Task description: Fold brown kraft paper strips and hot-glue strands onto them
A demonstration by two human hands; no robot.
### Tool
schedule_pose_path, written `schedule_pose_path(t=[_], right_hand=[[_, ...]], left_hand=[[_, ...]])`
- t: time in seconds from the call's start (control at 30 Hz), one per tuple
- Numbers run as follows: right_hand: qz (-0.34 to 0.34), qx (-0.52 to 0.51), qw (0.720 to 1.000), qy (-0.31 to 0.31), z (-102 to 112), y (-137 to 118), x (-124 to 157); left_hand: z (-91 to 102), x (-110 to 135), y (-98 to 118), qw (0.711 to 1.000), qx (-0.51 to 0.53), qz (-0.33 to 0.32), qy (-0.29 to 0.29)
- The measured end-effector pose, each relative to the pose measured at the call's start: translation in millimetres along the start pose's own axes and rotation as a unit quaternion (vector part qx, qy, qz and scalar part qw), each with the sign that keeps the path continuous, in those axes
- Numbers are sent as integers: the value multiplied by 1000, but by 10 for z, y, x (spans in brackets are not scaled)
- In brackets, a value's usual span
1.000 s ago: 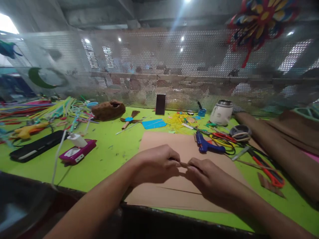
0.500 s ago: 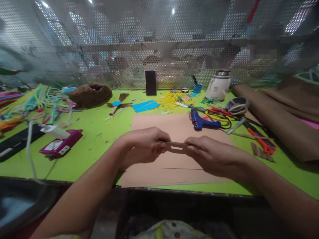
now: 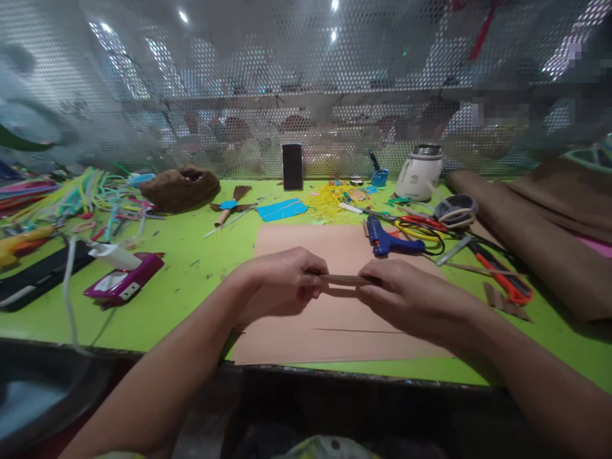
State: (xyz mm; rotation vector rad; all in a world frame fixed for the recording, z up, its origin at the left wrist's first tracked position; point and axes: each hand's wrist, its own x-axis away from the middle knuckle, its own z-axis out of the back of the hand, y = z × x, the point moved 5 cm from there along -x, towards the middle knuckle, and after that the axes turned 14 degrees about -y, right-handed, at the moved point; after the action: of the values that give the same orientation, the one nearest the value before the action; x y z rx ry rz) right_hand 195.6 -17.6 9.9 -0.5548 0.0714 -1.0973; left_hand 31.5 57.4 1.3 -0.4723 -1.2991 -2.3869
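Observation:
Between my two hands stretches a thin brown strip [image 3: 343,280], like paper or card. My left hand [image 3: 291,277] pinches its left end, and my right hand [image 3: 396,287] pinches the right end. Both hands are closed, held a little above a pale brown sheet [image 3: 306,344] on the table. The fingers hide the ends of the strip. Beyond my right hand, a blue glue gun [image 3: 389,239] lies on the sheet's far right part.
On the green table [image 3: 191,299], a purple power socket [image 3: 127,277] sits left. A utility knife [image 3: 502,274], a tape roll [image 3: 456,209] and a brown roll [image 3: 530,242] lie right. A phone [image 3: 292,167] and a white flask [image 3: 421,172] stand at the back.
The view has shifted slightly, so the table things appear a little lower. Both hands keep their hold on the strip, which shows slightly more of its face between them.

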Motion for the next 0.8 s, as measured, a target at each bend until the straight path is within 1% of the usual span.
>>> schedule_pose_path(t=[0.1,0.17,0.33,0.43,0.53,0.6,0.7,0.8], right_hand=[[-17,17,999,24,-33,-59,-17],[-20,28,999,29,-86,-94,-32],[-17,11,1000,10,-174,-91,-17],[-15,2,1000,7,-138,-89,29],[-18,1,999,28,-73,-111,52],[-16,1,999,32,-67,-129,31],[2,36,999,31,-112,-162,-37],[20,96,994,46,-152,-195,-82]], left_hand=[[-11,-2,21,1000,-22,7,19],[-20,-5,42,998,-44,11,34],[-51,-13,100,997,-70,5,40],[-25,13,162,994,-88,4,59],[18,54,221,990,-105,11,92],[17,65,239,988,-109,23,104],[-25,54,248,983,-124,52,121],[-79,49,297,971,-167,73,156]])
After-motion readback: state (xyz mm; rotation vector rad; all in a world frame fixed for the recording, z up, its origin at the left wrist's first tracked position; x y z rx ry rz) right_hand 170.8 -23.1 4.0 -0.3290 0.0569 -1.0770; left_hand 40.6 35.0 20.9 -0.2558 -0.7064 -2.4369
